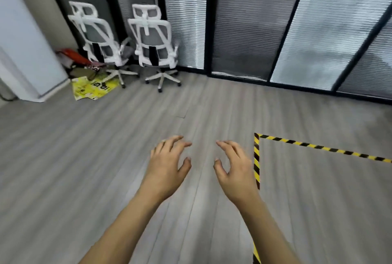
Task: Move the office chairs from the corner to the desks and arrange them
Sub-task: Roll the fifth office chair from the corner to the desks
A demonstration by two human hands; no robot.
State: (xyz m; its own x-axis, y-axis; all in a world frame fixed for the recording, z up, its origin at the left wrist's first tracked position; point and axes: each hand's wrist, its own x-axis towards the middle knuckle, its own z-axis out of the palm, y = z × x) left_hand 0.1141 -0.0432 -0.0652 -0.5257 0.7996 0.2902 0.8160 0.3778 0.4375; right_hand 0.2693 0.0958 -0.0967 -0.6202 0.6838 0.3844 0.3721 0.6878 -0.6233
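Note:
Two white-framed office chairs with grey mesh backs stand in the far left corner, backs turned to me. The left chair (96, 38) is against the wall corner; the right chair (153, 38) stands beside it in front of the glass partition. My left hand (167, 168) and my right hand (233, 168) are stretched out low in the middle of the view, palms down, fingers spread and curled, holding nothing. Both hands are well short of the chairs. No desk is in view.
Yellow printed sheets (91, 89) and a red object (72, 55) lie on the floor left of the chairs. A white panel (25, 51) leans at the far left. Yellow-black hazard tape (256, 157) marks a corner on the grey wood floor at right. Glass walls with blinds (244, 19) close the back.

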